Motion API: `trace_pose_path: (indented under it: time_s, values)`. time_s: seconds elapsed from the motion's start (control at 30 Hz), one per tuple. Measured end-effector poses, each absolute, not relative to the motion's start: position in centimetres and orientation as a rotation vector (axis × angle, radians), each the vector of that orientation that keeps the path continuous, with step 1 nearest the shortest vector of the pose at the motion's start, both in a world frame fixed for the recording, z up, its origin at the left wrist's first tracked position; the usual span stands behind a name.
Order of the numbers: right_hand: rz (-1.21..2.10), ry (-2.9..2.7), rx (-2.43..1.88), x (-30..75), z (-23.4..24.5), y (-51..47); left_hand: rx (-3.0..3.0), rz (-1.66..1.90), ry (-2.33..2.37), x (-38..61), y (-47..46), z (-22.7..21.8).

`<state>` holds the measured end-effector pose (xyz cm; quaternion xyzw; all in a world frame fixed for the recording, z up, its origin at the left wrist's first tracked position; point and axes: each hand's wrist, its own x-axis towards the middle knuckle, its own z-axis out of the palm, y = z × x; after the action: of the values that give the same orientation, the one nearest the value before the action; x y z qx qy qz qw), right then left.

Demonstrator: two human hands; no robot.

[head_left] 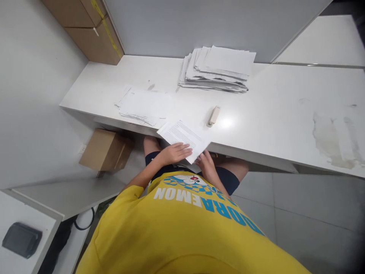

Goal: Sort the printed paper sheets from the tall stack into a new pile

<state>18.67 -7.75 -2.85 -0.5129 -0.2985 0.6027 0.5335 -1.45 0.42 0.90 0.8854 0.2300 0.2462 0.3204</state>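
A white printed sheet of paper (184,133) lies slantwise across the front edge of the table, its near corner hanging over toward my lap. My left hand (174,153) rests on top of the sheet with its fingers stretched out flat. At the sheet's near right edge, my right hand (205,163) has its fingers curled around the paper, and the thumb side is partly hidden. A cream stapler (213,116) lies on the table beyond my right hand. Left of the sheet is a loose, low pile of papers (144,103).
A taller, uneven stack of papers (219,68) sits against the grey partition (194,26). Cardboard boxes (94,42) stand at the table's back left, and another cardboard box (99,150) is below. The white table (270,110) has stains at right.
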Motion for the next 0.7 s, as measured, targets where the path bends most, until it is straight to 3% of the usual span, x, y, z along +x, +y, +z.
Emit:
trace_pose_path:
  time_s: [0.13,0.33,0.7]
  values:
    - [1.211,-0.824,-1.323,18.7,-2.6,-5.9,2.4,0.641,0.673,-1.9,2.4,0.8]
    - [0.837,-1.124,-1.612,21.7,-2.4,-5.6,2.334,0.735,1.684,-4.8,9.4,0.0]
    - [0.804,-0.884,-1.588,22.1,-1.2,-6.4,2.557,0.697,1.528,-5.8,7.4,0.7]
